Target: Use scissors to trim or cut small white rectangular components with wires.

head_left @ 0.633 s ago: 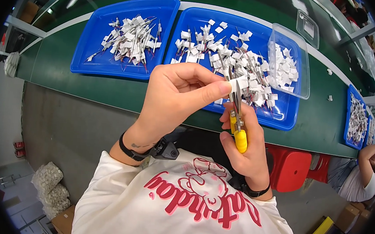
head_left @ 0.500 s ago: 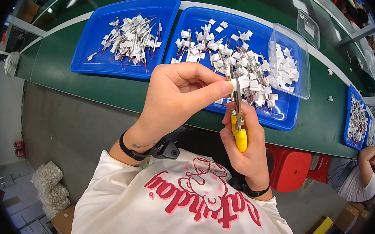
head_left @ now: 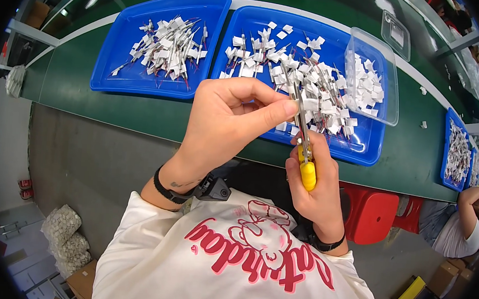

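My left hand [head_left: 225,112] is closed in a pinch, thumb against forefinger. It grips a thin silvery part, mostly hidden by the fingers and the blades. My right hand [head_left: 321,184] wraps round the yellow handles of a pair of snips [head_left: 308,174]. Their narrow metal blades point up and away, right beside my left fingertips, and look nearly closed. Below and beyond both hands lies a blue tray [head_left: 357,155] with a heap of thin wired parts bearing white tags [head_left: 323,88].
Left of it, another blue tray [head_left: 111,66] holds similar parts. A clear plastic box [head_left: 388,113] with white pieces overlaps the middle tray's right side. Farther right are another filled tray [head_left: 446,171] and a person's arm [head_left: 475,193]. A red stool [head_left: 375,216] stands below the green table [head_left: 64,91].
The yellow handles have drawn closer together and the blades have closed. The white tag seen between my left thumb and the blades no longer shows there. My left hand has barely moved.
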Demonstrator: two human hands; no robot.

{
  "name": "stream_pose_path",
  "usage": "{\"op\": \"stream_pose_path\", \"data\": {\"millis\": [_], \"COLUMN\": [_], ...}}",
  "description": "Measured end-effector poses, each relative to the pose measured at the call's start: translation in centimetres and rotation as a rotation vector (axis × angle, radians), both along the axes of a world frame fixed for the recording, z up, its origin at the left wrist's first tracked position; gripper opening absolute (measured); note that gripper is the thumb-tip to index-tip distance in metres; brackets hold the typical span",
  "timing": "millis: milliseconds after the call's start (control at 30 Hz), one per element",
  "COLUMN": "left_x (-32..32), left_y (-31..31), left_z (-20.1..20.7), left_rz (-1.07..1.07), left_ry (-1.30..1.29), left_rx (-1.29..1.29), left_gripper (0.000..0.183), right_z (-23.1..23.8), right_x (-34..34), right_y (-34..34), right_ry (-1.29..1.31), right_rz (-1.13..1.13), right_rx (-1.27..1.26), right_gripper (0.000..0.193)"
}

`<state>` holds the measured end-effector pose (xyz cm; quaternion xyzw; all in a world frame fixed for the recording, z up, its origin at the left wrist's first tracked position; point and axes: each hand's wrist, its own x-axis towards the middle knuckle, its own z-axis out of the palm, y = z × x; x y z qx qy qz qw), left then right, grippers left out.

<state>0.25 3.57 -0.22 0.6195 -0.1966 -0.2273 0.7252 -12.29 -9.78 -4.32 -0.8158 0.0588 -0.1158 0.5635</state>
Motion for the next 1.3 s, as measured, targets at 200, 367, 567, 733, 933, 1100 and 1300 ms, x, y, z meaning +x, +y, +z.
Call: {"op": "stream_pose_path", "data": {"millis": [200, 367, 567, 733, 933, 1100, 1300], "left_x": [0.2, 2.6, 10.2, 8.1, 6.8, 6.6, 1.4], "left_y": [0.3, 2.5, 8.0, 5.9, 4.3, 3.6, 1.7], "left_z": [-0.5, -0.2, -1.2, -1.9, -4.0, -5.0, -3.1], "left_rz": [0.005, 0.183, 0.406, 0.498, 0.172, 0.209, 0.218], "left_ry": [-0.001, -0.134, -0.382, -0.624, -0.894, -1.020, -1.159], "left_rx": [-0.036, 0.072, 0.754, 0.910, 0.936, 0.915, 0.328], "left_gripper": [0.013, 0.009, 0.021, 0.022, 0.019, 0.013, 0.018], "right_z": [-0.1, -0.4, -0.4, -0.8, -0.6, -0.6, -0.7], "right_x": [-0.1, -0.6, -0.4, -0.4, -0.5, -0.4, 0.8], "right_y": [0.4, 0.0, 0.1, -0.1, 0.0, 0.0, 0.3], "right_ry": [0.065, 0.067, 0.042, 0.051, 0.047, 0.013, -0.127], "right_rz": [0.002, 0.033, 0.130, 0.132, 0.134, 0.135, -0.013], "right_rx": [0.128, 0.506, 0.619, 0.597, 0.597, 0.573, 0.715], "right_gripper": [0.037, 0.051, 0.057, 0.058, 0.058, 0.054, 0.043]}}
